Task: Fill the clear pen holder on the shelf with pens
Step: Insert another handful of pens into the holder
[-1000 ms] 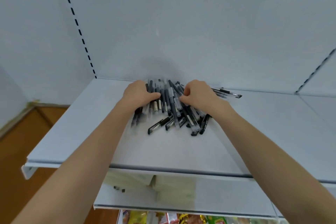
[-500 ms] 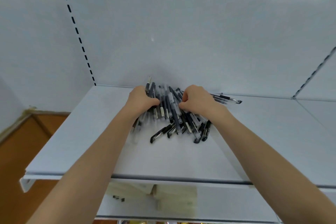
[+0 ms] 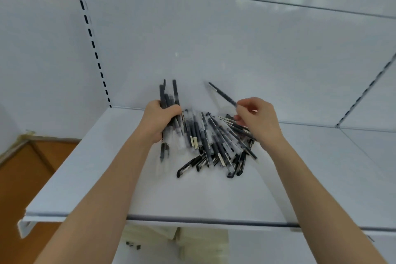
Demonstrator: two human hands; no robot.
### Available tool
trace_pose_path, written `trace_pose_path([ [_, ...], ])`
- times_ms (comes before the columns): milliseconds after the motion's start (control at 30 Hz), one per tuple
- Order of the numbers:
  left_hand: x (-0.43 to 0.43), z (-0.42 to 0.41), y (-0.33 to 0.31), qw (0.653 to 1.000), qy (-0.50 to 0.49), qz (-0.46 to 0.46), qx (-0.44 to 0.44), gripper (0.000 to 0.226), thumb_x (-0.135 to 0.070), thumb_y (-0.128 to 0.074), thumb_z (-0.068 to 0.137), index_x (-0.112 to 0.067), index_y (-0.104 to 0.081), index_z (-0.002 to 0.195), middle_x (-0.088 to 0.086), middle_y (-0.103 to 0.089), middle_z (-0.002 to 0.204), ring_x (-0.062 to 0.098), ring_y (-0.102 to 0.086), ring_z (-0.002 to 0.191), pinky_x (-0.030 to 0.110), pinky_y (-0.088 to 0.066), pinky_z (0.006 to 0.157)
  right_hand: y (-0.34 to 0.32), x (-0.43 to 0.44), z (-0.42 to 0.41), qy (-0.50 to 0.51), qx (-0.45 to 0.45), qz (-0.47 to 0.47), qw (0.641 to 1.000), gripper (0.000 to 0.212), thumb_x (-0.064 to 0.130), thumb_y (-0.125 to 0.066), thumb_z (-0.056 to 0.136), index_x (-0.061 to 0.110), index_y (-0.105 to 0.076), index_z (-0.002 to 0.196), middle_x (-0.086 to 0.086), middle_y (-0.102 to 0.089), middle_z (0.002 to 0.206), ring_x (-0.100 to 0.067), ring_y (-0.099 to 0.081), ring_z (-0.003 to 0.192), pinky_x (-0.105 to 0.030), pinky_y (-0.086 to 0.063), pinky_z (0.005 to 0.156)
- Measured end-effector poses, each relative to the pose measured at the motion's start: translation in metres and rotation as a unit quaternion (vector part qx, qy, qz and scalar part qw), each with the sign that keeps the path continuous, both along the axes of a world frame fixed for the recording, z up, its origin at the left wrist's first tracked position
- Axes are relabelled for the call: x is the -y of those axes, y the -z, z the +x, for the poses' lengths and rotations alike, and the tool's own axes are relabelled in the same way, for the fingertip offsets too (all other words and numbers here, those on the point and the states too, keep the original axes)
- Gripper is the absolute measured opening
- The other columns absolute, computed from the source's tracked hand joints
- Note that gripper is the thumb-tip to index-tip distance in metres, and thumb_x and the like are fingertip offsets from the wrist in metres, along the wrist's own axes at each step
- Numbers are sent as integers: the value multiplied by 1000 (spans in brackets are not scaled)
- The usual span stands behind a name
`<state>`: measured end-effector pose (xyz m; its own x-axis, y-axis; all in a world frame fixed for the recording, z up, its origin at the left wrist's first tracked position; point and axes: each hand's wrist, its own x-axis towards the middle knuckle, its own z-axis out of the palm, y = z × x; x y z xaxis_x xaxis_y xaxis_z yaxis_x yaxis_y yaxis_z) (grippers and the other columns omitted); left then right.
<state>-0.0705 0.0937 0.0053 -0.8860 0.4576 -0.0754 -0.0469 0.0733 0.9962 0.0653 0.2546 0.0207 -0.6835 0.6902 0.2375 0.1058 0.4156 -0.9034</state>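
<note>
Both bare: left hand (image 3: 159,121), right hand (image 3: 258,121). Also bare as far as the view runs: left forearm (image 3: 111,188), right forearm (image 3: 310,188). Wrists slender.

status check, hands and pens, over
Left hand grips bundle of pens. Right hand pinches one pen. Pile loose on shelf. No holder in view.

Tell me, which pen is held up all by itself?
The dark pen pinched by the right hand; the left hand grips a bundle, the rest lie piled.
</note>
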Motion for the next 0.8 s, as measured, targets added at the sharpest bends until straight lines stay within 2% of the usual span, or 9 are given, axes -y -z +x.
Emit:
trace_pose_path([
  [100, 2, 9, -10, 998, 0, 67, 16, 10, 0, -56, 83, -3, -53, 73, 16, -55, 72, 23, -55, 55, 32, -51, 55, -4, 6, 13, 4, -111, -117, 987, 9, 5, -56, 87, 10, -64, 90, -3, -63, 86, -4, -65, 66, -16, -55, 67],
  [200, 4, 27, -22, 985, 18, 155, 66, 6, 0, -53, 87, -2, -54, 82, 11, -62, 68, 14, -63, 54, 24, -53, 49, -4, 14, 25, -20, -167, -231, 958, 9, 5, -57, 87, 10, -65, 89, -4, -62, 83, -8, -64, 70, -15, -54, 68],
  [300, 4, 42, -27, 971, 48, 211, 102, 10, 2, -48, 89, 5, -56, 93, 9, -61, 67, 10, -58, 46, 19, -49, 44, -2, 21, 34, -26, -204, -305, 930, 8, 5, -58, 87, 7, -63, 92, -3, -63, 75, -8, -65, 67, -15, -53, 64],
  [367, 2, 49, -27, 967, 63, 220, 115, 17, -2, -51, 90, 8, -58, 100, 5, -62, 61, 10, -54, 42, 18, -46, 41, -1, 22, 40, -14, -227, -323, 919, 8, 5, -59, 85, 7, -61, 93, 0, -64, 68, -8, -64, 64, -15, -53, 62],
  [500, -7, 64, -24, 969, 77, 208, 109, 24, -19, -61, 86, 3, -63, 97, -1, -60, 52, 11, -54, 41, 18, -46, 43, 0, 23, 56, 12, -246, -324, 913, 5, 5, -60, 84, 8, -60, 89, 2, -64, 63, -9, -63, 63, -16, -53, 61],
  [600, -19, 81, -20, 970, 69, 203, 113, 17, -16, -63, 85, -1, -62, 91, 0, -61, 52, 12, -56, 42, 22, -48, 47, 5, 21, 74, 17, -245, -324, 914, 4, 4, -59, 84, 7, -59, 88, 2, -63, 61, -9, -62, 61, -15, -52, 60],
  [700, -33, 102, -18, 965, 50, 215, 140, 8, -11, -63, 85, -4, -59, 86, 3, -59, 53, 14, -54, 42, 20, -47, 44, 7, 15, 95, 21, -245, -332, 911, 4, 4, -58, 85, 7, -58, 87, 4, -62, 59, -8, -63, 60, -15, -52, 60],
  [800, -53, 129, -20, 959, 55, 227, 162, 6, -8, -62, 85, -5, -58, 81, 2, -59, 50, 11, -54, 42, 19, -49, 43, 8, 3, 124, 32, -276, -359, 891, 5, 5, -57, 85, 9, -59, 86, 4, -63, 62, -7, -64, 63, -15, -53, 62],
])
